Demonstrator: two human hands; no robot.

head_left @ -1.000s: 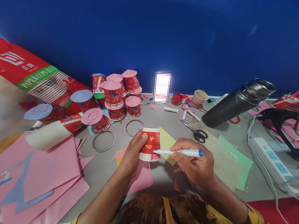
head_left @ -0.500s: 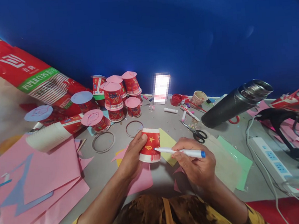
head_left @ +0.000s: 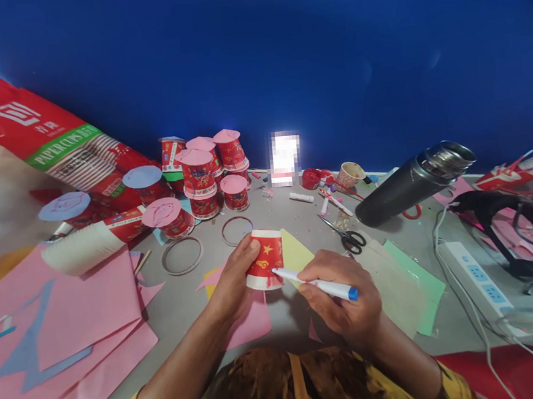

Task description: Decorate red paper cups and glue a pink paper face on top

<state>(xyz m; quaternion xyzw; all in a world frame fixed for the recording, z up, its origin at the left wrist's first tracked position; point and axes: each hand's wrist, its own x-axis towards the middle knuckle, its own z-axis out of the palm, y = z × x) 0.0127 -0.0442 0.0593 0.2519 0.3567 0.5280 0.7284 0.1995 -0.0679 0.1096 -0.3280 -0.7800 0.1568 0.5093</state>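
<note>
My left hand [head_left: 235, 272] is closed round the left side of a red paper cup [head_left: 267, 258], thumb on its front. The cup carries a gold star and swirl, and red marks show on its white lower band. In my right hand [head_left: 345, 295] is a white marker [head_left: 322, 286] with a blue end, its tip at the lower front of the cup. Beneath lie pink paper [head_left: 253, 326] and yellow paper [head_left: 296, 252]. Several red cups topped with pink paper discs [head_left: 198, 174] stand behind, some stacked.
Scissors [head_left: 347, 237] lie beyond my right hand, and a dark flask [head_left: 408, 185] leans to the right. A power strip [head_left: 478, 284] with cables sits at far right. Pink sheets [head_left: 86, 312], a cup stack [head_left: 86, 247] and tape rings [head_left: 182, 255] are on the left.
The marker's tip has moved down and slightly left to the lower part of the cup, with my right hand following. My left hand keeps its hold; the whole view has shifted slightly.
</note>
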